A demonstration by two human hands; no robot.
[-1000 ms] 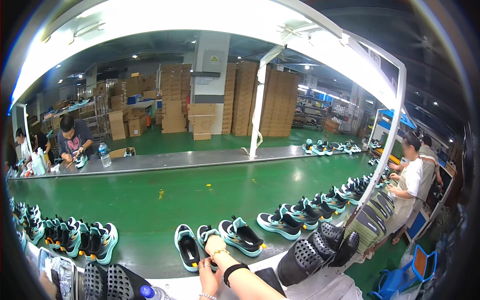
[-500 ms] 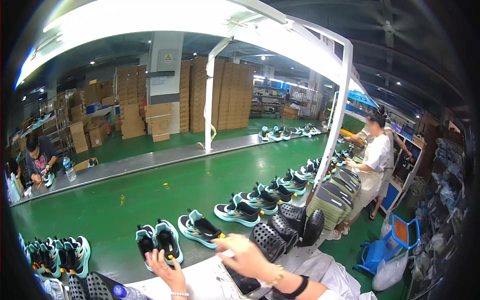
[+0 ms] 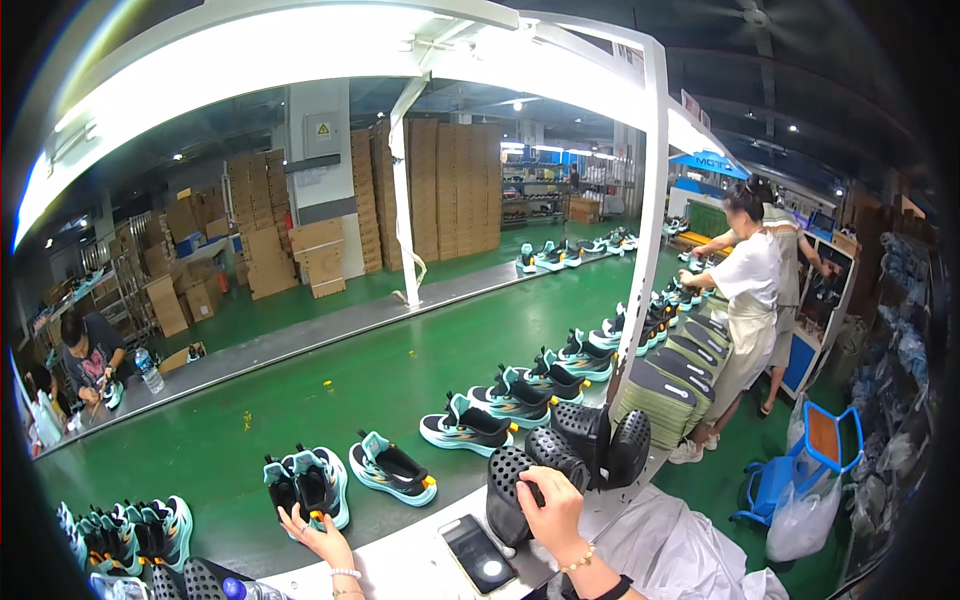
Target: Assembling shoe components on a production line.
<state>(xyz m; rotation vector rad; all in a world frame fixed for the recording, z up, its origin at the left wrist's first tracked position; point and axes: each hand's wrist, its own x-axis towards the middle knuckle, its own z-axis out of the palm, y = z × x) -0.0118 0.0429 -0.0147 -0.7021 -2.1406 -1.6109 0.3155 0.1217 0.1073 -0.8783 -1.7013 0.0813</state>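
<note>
My left hand [image 3: 318, 535], with a beaded bracelet, has its fingers spread at the heels of a pair of black and mint sneakers [image 3: 308, 485]. My right hand [image 3: 553, 508] has its fingers curled over the edge of a black perforated shoe-shaped form [image 3: 507, 495]; the fingertips partly hide their contact. Between the hands, a single matching sneaker [image 3: 390, 468] sits on the green belt [image 3: 300, 400]. More such black forms [image 3: 582, 428] stand beyond my right hand. A phone [image 3: 477, 555] lies on the white surface by my right wrist.
Several sneakers [image 3: 468, 425] line the belt toward the far right, with others [image 3: 150, 530] at the left. Stacked green-and-black insoles [image 3: 665, 385] lie beside a white post [image 3: 645, 220]. A co-worker [image 3: 750, 290] stands at right, near a blue chair [image 3: 775, 485]. A capped bottle [image 3: 245, 588] is lower left.
My right hand has moved from beside the single sneaker to the black perforated form, uncovering the phone. My left hand stays at the sneaker pair. The whole view has shifted slightly.
</note>
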